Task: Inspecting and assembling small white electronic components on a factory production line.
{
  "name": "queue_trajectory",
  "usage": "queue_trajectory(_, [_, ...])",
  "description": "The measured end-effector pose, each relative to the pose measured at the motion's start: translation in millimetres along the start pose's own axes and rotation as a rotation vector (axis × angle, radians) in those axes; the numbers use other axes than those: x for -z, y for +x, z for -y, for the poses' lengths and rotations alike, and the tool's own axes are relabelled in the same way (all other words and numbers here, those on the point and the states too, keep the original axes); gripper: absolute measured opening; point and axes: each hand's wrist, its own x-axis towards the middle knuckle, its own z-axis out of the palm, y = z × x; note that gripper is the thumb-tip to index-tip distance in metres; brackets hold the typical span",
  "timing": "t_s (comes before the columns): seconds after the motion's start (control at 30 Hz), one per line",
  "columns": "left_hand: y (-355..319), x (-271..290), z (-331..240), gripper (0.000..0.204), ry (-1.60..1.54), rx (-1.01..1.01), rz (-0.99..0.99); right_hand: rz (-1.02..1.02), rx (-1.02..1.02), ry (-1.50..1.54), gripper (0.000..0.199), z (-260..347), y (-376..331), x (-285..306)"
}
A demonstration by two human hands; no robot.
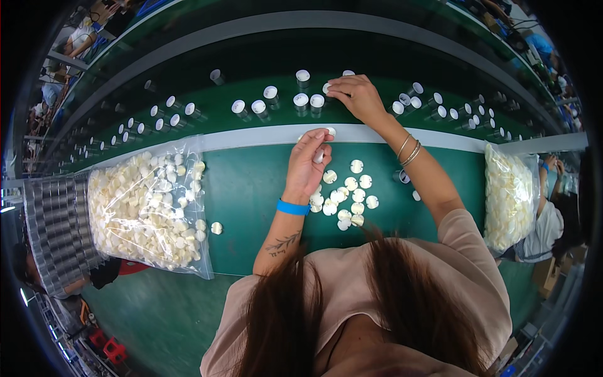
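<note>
My left hand (308, 164), with a blue wristband, holds a small white round cap (330, 132) between fingertips over the green table, near the grey rail (251, 137). My right hand (357, 95) reaches across the rail onto the green conveyor belt and presses a white cap (326, 87) onto a small silver cup there. A loose pile of white caps (345, 198) lies on the table just right of my left wrist. Capped silver cups (301, 100) stand in a row on the belt beside my right hand.
A clear plastic bag of white caps (147, 207) lies at the left, next to a grey tray of silver cups (53, 229). Another bag of caps (509, 195) lies at the right. Other people sit along the belt at both sides.
</note>
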Motion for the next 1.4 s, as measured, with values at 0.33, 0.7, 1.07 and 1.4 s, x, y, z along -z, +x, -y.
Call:
queue_trajectory(0.33, [-0.9, 0.6, -1.9, 0.018, -0.023, 0.001, 0.0, 0.077, 0.197, -0.181, 0.015, 9.6, 5.1, 0.0])
queue_trajectory(0.7, [0.9, 10.9, 3.3, 0.03, -0.007, 0.022, 0.032, 0.151, 0.036, -0.119, 0.021, 74.3, -3.1, 33.1])
queue_trajectory(1.07, [-31.4, -45.8, 38.0, 0.051, 0.039, 0.224, 0.29, 0.029, -0.108, 0.12, 0.02, 148.9, -133.0, 75.0])
queue_trajectory(1.4, [-64.3, -78.6, 67.6, 0.058, 0.2, 0.359, 0.338, -0.2, -0.417, 0.248, 0.018, 149.3, -180.9, 103.8])
